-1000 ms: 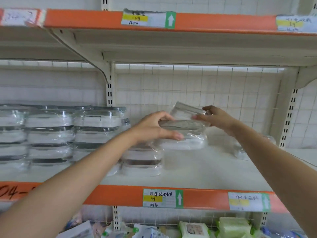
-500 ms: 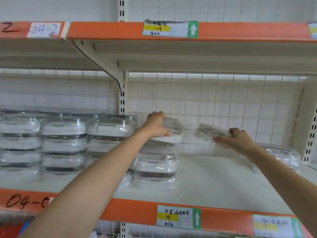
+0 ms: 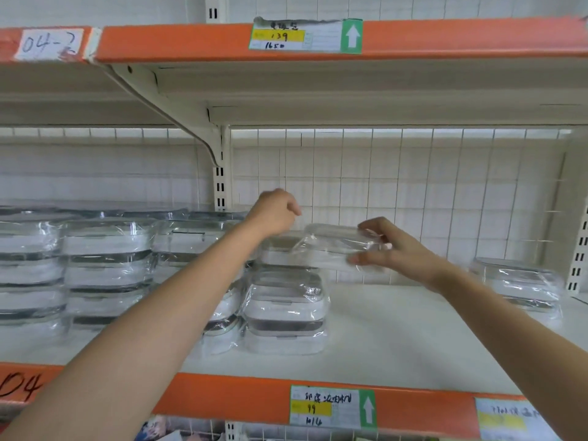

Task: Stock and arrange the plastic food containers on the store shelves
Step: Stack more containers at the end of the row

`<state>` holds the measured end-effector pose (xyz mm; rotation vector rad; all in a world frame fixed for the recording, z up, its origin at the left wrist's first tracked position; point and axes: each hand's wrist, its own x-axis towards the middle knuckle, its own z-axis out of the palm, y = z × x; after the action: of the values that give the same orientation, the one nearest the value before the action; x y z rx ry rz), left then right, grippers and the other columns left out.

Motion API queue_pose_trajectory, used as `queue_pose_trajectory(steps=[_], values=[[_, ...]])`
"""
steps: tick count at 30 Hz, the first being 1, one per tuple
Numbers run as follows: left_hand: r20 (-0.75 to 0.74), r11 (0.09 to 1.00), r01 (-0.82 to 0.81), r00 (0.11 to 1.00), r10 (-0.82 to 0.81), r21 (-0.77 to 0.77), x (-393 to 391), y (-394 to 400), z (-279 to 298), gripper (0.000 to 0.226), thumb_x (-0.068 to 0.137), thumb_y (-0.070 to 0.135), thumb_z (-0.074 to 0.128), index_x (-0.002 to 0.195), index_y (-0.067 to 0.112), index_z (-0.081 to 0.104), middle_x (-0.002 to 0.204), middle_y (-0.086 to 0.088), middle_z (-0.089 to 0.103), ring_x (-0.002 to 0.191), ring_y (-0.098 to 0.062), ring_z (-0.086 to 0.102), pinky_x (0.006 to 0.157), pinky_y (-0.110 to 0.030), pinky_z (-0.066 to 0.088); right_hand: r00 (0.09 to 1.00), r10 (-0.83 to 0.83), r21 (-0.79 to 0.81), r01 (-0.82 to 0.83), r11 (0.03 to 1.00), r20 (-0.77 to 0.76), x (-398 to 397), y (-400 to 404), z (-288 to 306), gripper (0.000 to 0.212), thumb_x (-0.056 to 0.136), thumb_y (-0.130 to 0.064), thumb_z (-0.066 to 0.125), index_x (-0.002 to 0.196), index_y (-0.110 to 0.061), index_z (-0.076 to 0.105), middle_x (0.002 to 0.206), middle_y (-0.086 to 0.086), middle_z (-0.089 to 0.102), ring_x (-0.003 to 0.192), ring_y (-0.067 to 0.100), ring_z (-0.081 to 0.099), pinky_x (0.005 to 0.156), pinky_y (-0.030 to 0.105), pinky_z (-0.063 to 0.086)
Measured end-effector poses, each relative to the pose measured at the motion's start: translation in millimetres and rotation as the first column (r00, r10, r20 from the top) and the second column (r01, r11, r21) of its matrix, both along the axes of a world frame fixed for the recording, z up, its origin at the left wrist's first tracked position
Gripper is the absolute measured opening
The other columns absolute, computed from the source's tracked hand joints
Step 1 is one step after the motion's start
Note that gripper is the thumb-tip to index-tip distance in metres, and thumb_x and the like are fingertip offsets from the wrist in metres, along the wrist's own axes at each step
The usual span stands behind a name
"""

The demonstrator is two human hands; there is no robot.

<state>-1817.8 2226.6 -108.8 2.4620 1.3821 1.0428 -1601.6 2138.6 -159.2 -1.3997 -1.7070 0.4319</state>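
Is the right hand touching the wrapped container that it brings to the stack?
Touching: the head view shows the right hand pinching the wrapped container.

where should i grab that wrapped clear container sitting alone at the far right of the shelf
Take the film-wrapped clear plastic container by its two short ends, coming from the open shelf front. It lies flat and wide, and the loose glossy film looks slippery, so hold the rigid rim, not the film.

Lighting: bright, even, diffuse; a pale strip glows along the top of the wire back panel [image 3: 397,198], with soft shadow beneath the upper shelf [image 3: 318,90]. Quality: glare on the shrink-wrapped containers [image 3: 105,249]; overall soft focus; wide-angle bending at the frame edges.
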Motion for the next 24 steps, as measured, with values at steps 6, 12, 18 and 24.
queue_pose_trajectory(steps=[6, 12, 18, 24], values=[[0.090, 0.995, 0.073, 0.993, -0.079, 0.068, -18, -23, 14, 0.036, 0.085, -0.003, 0.045, 0.081, 0.026, 0.064, 0.111, 0.004, 0.062, 0.109, -0.012, 0.055, 0.088, -0.019, 0.041, 0.992, 0.090, 0.013, -0.091, 0.996, 0.091, -46, 13, 4, 0.071, 0.069, -0.040, 0.080, 0.130, -0.026, 0.046, 0.123, -0.011, 0.051, 0.107, 0.004, 0.051, 0.084, 0.018, 0.041], [-0.070, 0.978, 0.149, 0.988, -0.140, 0.145, -8, -44, -7, 0.015, 0.086, 0.010, 0.061, 0.095, 0.019, 0.069, 0.094, 0.008, 0.061, 0.078, 0.004, 0.052, 0.064, -0.004, 0.036, 0.965, 0.182, -0.169, -0.150, 0.974, 0.189, -45, 15, -13, 0.085, 0.074, -0.053, 0.071, 0.145, -0.030, 0.030, 0.144, -0.011, 0.036, 0.129, 0.009, 0.037, 0.106, 0.028, 0.033], [-0.178, 0.931, 0.269, 0.957, -0.230, 0.247, 50, -65, -35, 0.018, 0.088, 0.018, 0.057, 0.103, 0.016, 0.065, 0.096, 0.007, 0.050, 0.095, -0.012, 0.053, 0.085, -0.025, 0.042, 0.877, -0.170, -0.024, 0.202, 0.979, 0.449, 43, -11, -15, 0.078, 0.076, -0.052, 0.069, 0.141, -0.019, 0.040, 0.143, -0.001, 0.041, 0.129, 0.015, 0.039, 0.102, 0.025, 0.032], [-0.302, 0.912, 0.404, 0.881, -0.364, 0.078, 134, -78, -90, 0.025, 0.089, 0.021, 0.055, 0.113, 0.017, 0.060, 0.110, 0.001, 0.053, 0.104, -0.019, 0.053, 0.086, -0.028, 0.042, 0.695, -0.461, 0.050, 0.524, 0.850, 0.552, 151, -42, -31, 0.072, 0.081, -0.040, 0.070, 0.140, -0.014, 0.040, 0.145, 0.008, 0.036, 0.134, 0.028, 0.027, 0.107, 0.037, 0.027]])
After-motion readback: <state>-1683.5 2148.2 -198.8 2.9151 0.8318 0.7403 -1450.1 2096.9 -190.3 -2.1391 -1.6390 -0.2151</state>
